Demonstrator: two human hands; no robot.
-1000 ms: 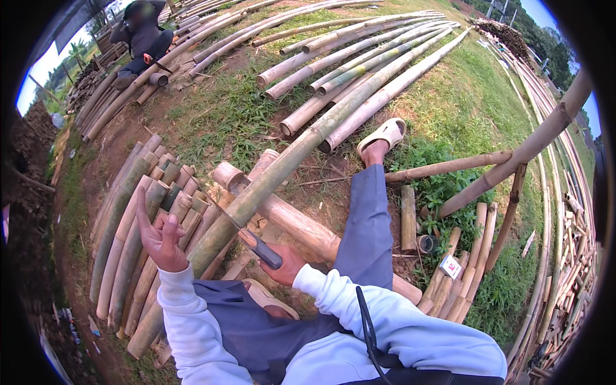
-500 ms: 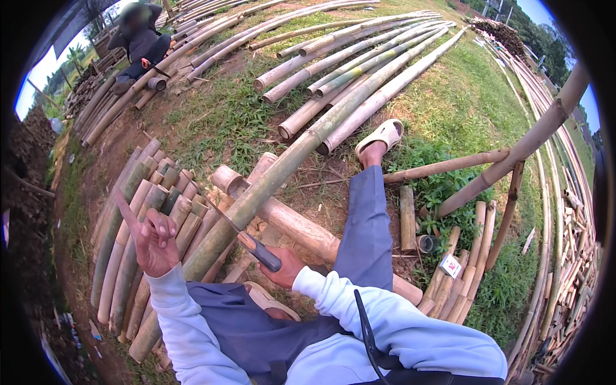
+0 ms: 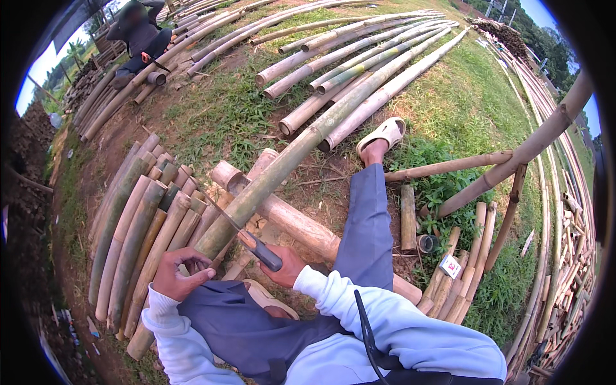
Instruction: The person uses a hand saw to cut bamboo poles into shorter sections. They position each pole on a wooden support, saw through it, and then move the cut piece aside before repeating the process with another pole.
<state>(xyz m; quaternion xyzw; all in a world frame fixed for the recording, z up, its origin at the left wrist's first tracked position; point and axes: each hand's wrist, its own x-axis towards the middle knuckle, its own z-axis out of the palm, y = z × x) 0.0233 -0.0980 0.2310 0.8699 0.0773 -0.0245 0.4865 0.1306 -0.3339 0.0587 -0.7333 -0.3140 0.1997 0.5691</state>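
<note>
A long green bamboo pole (image 3: 277, 166) slants across a thick, notched bamboo log (image 3: 301, 224). My right hand (image 3: 287, 265) is closed round the dark grip of a hand saw (image 3: 266, 255). The saw's thin blade lies across the pole, seen nearly edge-on; its teeth cannot be made out. Over the pole's near part is my left hand (image 3: 180, 272), loosely curled, with a gap between thumb and fingers. Whether it touches the pole is unclear. Left of it lies a stack of cut bamboo pieces (image 3: 136, 224).
Long bamboo poles (image 3: 366, 61) lie on the grass ahead. At right, a bamboo frame (image 3: 449, 168) stands near short bamboo lengths (image 3: 471, 282) with a small white box (image 3: 450, 266) on them. A person (image 3: 138, 38) sits at far left. My sandalled foot (image 3: 378, 144) is beside the poles.
My left hand has come down from a raised position with one finger pointing, to the pole's near part, its fingers now curled. The right hand and saw look nearly unmoved.
</note>
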